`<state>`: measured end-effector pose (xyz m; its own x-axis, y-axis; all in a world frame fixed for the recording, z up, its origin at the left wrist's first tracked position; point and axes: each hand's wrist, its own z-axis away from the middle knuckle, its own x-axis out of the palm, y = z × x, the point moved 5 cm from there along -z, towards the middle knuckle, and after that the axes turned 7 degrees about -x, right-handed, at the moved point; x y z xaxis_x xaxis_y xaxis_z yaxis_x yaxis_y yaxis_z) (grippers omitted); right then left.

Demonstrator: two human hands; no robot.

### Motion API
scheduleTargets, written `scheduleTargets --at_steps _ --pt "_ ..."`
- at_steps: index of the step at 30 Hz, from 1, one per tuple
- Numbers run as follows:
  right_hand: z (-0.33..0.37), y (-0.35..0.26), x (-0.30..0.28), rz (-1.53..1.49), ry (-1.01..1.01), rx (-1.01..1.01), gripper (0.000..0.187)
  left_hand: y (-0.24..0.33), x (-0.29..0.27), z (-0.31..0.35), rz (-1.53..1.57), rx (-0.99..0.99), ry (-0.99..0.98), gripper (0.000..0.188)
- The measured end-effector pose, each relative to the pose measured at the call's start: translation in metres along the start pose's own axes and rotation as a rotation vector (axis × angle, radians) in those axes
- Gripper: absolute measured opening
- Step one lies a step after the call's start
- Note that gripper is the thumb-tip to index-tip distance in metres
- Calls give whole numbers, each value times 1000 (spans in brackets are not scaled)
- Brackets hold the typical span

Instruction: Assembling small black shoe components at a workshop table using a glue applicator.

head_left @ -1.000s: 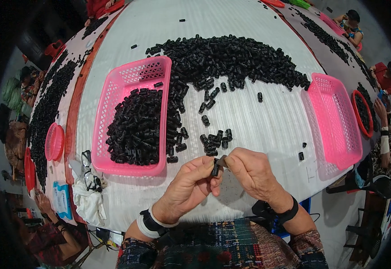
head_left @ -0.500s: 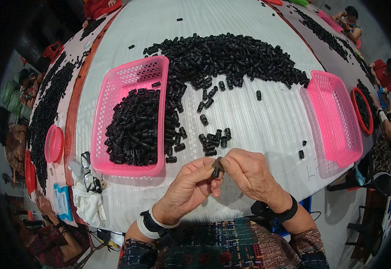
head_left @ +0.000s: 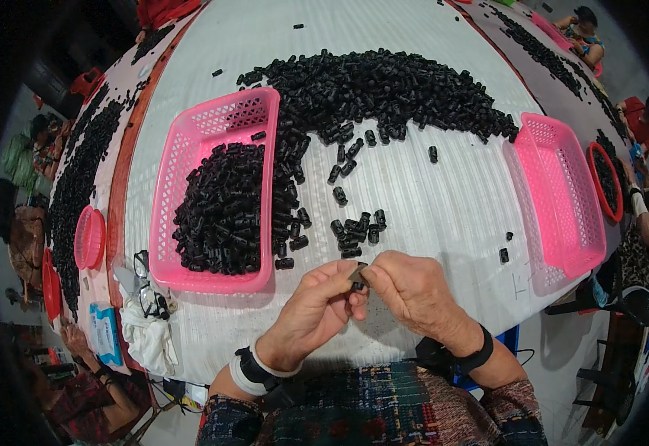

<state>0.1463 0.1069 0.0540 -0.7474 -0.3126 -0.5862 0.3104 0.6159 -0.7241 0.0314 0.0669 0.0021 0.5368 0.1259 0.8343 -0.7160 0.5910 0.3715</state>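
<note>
Part location: 1 small black part (head_left: 358, 286) is at the fingertips of the left hand (head_left: 311, 308), above the near side of the table (head_left: 443, 201) and between the 2 hands. From the right hand (head_left: 413, 293), the part lies to the left, just beside the thumb and index fingertip. The left hand is the nearer of the 2. Long axis: judging by the 2 dark ends that show, it runs away from the body with a slight tilt to the right; the middle is covered, so the exact angle cannot be confirmed.

Hand state: the left hand is closed in a pinch, thumb against fingers, on the black part. The right hand is closed in a pinch, thumb against index finger, on a thin brownish flat piece (head_left: 356, 275), which lies diagonally over the part. Contact pressure cannot be told.

Surroundings: a loose cluster (head_left: 352, 234) of similar parts lies just beyond the fingertips. A filled pink basket (head_left: 168, 193) stands to the left.

Difference from the frame 1.0 s earlier: most of the part's length was then exposed, with the flat piece at its upper right. The flat piece now sits farther left and covers more of the part. Both pinches are maintained; the cluster is unchanged.
</note>
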Motion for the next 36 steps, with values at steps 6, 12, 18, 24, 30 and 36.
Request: scheduleTargets --at_steps 6,12,18,24,30,36 --pt "-3 -2 -10 -131 86 46 19 0 4 -1 23 -13 -22 14" --pt "-2 0 -7 -44 77 2 20 -1 4 2 10 -14 -28 14" --pt "-1 1 -4 -17 72 -19 21 -2 5 3 19 -18 -21 14" --pt "1 4 -3 -1 41 -9 21 -2 4 2 8 -12 -7 15" --pt "4 6 1 42 22 -15 21 -3 -4 -2 -40 9 27 14" --pt "4 3 -11 -291 64 133 17 3 4 -2 9 16 34 16"
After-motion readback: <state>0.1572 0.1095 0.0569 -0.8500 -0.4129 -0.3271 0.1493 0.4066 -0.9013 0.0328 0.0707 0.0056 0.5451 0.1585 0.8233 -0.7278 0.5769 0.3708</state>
